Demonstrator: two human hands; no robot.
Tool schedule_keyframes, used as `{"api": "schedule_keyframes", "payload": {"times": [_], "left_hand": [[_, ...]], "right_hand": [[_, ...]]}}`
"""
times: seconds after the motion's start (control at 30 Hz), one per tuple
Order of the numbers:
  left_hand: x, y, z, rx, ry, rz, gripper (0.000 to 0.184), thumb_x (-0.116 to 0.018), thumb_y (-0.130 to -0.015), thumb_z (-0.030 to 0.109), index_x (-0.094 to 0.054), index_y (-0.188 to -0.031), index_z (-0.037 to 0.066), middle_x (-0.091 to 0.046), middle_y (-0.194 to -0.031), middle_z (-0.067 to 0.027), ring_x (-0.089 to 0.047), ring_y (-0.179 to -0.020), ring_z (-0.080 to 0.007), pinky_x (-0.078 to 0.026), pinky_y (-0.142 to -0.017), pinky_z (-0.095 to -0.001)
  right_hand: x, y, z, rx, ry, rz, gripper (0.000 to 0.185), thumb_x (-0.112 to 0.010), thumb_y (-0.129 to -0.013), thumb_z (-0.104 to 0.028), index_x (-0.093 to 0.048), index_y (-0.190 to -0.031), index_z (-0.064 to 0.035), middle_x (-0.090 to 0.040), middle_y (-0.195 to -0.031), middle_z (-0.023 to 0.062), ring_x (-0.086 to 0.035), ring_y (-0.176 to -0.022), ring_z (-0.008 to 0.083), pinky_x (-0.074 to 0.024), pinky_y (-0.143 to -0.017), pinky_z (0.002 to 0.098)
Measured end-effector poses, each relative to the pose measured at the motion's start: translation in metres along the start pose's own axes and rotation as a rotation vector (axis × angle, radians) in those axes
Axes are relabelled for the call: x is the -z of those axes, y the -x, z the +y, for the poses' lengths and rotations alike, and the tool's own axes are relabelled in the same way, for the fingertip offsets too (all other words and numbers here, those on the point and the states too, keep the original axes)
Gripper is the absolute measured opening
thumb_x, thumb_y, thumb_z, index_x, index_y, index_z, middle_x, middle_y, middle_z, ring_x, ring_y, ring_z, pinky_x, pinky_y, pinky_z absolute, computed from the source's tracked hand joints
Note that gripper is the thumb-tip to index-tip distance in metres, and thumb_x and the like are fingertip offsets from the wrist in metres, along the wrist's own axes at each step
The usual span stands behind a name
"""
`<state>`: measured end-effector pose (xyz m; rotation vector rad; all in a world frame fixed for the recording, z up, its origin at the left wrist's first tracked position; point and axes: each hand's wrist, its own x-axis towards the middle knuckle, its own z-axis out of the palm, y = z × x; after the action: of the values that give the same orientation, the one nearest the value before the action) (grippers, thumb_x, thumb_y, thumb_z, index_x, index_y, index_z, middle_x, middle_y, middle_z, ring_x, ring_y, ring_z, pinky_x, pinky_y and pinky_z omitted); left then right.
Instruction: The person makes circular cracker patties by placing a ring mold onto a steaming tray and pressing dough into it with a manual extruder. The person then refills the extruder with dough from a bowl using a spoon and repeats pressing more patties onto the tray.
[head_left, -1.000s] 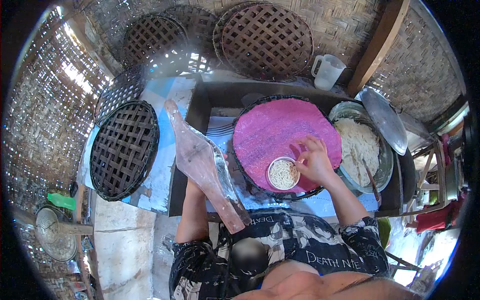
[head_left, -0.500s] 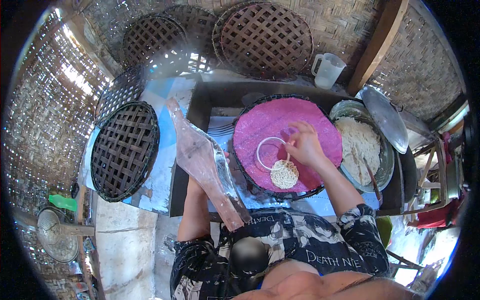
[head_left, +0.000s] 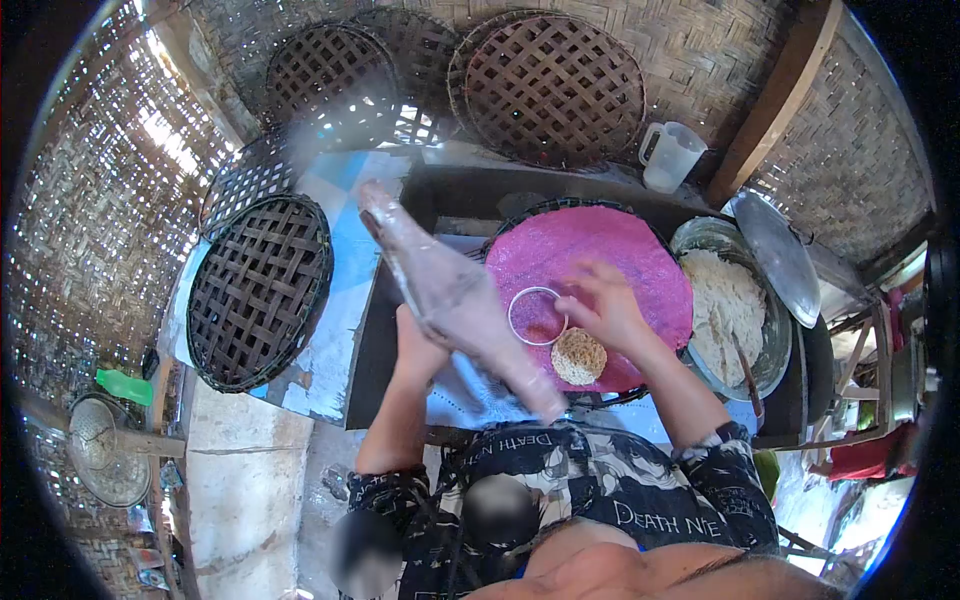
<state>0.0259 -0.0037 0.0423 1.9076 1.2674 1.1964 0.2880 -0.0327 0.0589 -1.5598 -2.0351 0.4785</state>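
Observation:
My left hand [head_left: 420, 348] is under a two-handled wooden board [head_left: 452, 290], broad in the middle, and holds it tilted; most of the fingers are hidden behind it. Over a pink cloth [head_left: 640, 250] on a round woven tray [head_left: 510, 215], my right hand [head_left: 608, 308] pinches the right edge of a thin white ring [head_left: 513, 318]. Just below the right hand, a round pale disc of noodle-like strands [head_left: 578, 357] lies on the cloth near the ring. A brownish patch [head_left: 540, 330] shows through the ring.
To the right stands a basin [head_left: 775, 350] of pale dough [head_left: 725, 305] with a stick in it, a metal lid [head_left: 775, 255] leaning behind. A plastic jug [head_left: 672, 157] is at the back. Woven trays [head_left: 258, 292] are at left and against the wall [head_left: 555, 90].
The wooden board has swung right, its near end now close to the tray's front edge. My right hand has shifted slightly right and down; the ring now sits apart from the strand disc.

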Motion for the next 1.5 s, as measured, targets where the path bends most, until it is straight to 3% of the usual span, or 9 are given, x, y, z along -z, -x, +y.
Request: {"api": "schedule_keyframes", "payload": {"times": [0.07,0.17,0.2,0.3,0.37,0.43,0.53,0.87,1.5], "left_hand": [[-0.019,-0.011,0.025,-0.086,-0.064,0.149,0.037,-0.07,-0.065,0.023,-0.063,-0.096,0.005,-0.064,-0.088,-0.0147,-0.062,-0.088,-0.0248,-0.037,-0.094,-0.0409],[-0.039,-0.027,0.021,-0.376,-0.297,0.143,0.033,-0.068,-0.063,0.026,-0.065,-0.088,0.006,-0.063,-0.077,-0.0152,-0.062,-0.08,-0.0277,-0.025,-0.102,-0.0463],[-0.037,-0.031,0.028,-0.416,-0.408,0.027,0.043,-0.069,-0.061,0.023,-0.062,-0.099,0.005,-0.064,-0.091,-0.0125,-0.061,-0.085,-0.0259,-0.028,-0.101,-0.0452],[-0.025,-0.059,0.015,-0.015,0.957,-0.628,0.074,-0.064,-0.07,0.034,-0.035,-0.129,-0.001,-0.047,-0.125,-0.0186,-0.046,-0.116,-0.0254,-0.03,-0.102,-0.0385],[-0.026,-0.093,0.018,0.086,1.688,-0.49,0.082,-0.047,-0.078,0.057,-0.027,-0.133,0.0,-0.042,-0.129,-0.0174,-0.044,-0.117,-0.0293,-0.033,-0.098,-0.0466],[-0.028,-0.111,0.029,0.207,1.895,-0.377,0.08,-0.036,-0.081,0.063,-0.033,-0.13,0.001,-0.049,-0.122,-0.016,-0.046,-0.114,-0.0306,-0.035,-0.096,-0.0485],[-0.056,-0.125,0.014,0.113,2.035,-0.499,0.078,-0.025,-0.082,0.068,-0.048,-0.117,0.001,-0.054,-0.074,-0.0042,-0.056,-0.086,-0.0263,-0.041,-0.089,-0.0437],[-0.094,-0.106,-0.005,0.346,1.933,-0.123,0.063,-0.033,-0.084,0.062,-0.051,-0.114,0.01,-0.045,-0.058,0.0018,-0.049,-0.059,-0.0152,-0.043,-0.068,-0.0352],[-0.095,-0.129,-0.021,0.415,1.919,-0.064,0.056,-0.033,-0.084,0.061,-0.058,-0.094,0.012,-0.03,-0.047,0.0034,-0.035,-0.044,-0.0126,-0.037,-0.055,-0.0322]], "right_hand": [[0.0,0.013,-0.02,0.016,-0.667,-0.204,0.057,-0.037,-0.087,-0.055,-0.058,-0.104,-0.0054,-0.056,-0.107,0.0132,-0.053,-0.102,0.0234,-0.0401,-0.088,0.0399],[0.006,0.028,-0.036,-0.532,-1.447,-0.578,0.067,-0.021,-0.089,-0.058,-0.051,-0.111,-0.0034,-0.061,-0.083,0.0083,-0.06,-0.068,0.0163,-0.05,-0.061,0.0288],[0.007,0.03,-0.029,-0.503,-1.369,-0.551,0.066,-0.021,-0.089,-0.058,-0.051,-0.111,-0.0029,-0.061,-0.083,0.0094,-0.06,-0.068,0.0174,-0.0504,-0.061,0.0297],[0.022,0.036,-0.003,-0.464,-1.257,-0.519,0.065,-0.023,-0.089,-0.057,-0.05,-0.111,-0.0025,-0.06,-0.084,0.0125,-0.061,-0.067,0.0204,-0.0512,-0.061,0.0323],[0.031,0.038,-0.004,-0.488,-1.34,-0.554,0.063,-0.024,-0.089,-0.057,-0.049,-0.113,-0.0038,-0.06,-0.084,0.0145,-0.061,-0.066,0.0222,-0.0513,-0.059,0.0338],[0.034,0.038,-0.002,-0.646,-1.39,-0.6,0.062,-0.023,-0.089,-0.057,-0.044,-0.117,-0.0066,-0.06,-0.085,0.0175,-0.062,-0.064,0.024,-0.0515,-0.057,0.0353],[0.039,0.034,0.003,-0.725,-1.276,-0.586,0.062,-0.022,-0.089,-0.059,-0.044,-0.115,-0.0072,-0.061,-0.08,0.0166,-0.062,-0.059,0.0228,-0.0514,-0.052,0.0334],[0.064,0.025,0.021,-0.772,-0.812,-0.558,0.065,-0.024,-0.088,-0.06,-0.052,-0.1,-0.0028,-0.061,-0.066,0.013,-0.06,-0.049,0.0191,-0.0507,-0.043,0.0275],[0.063,0.008,0.0,-0.646,-0.231,-0.264,0.064,-0.038,-0.085,-0.057,-0.062,-0.077,0.002,-0.058,-0.057,0.0108,-0.056,-0.044,0.0183,-0.0458,-0.041,0.0299]]}}
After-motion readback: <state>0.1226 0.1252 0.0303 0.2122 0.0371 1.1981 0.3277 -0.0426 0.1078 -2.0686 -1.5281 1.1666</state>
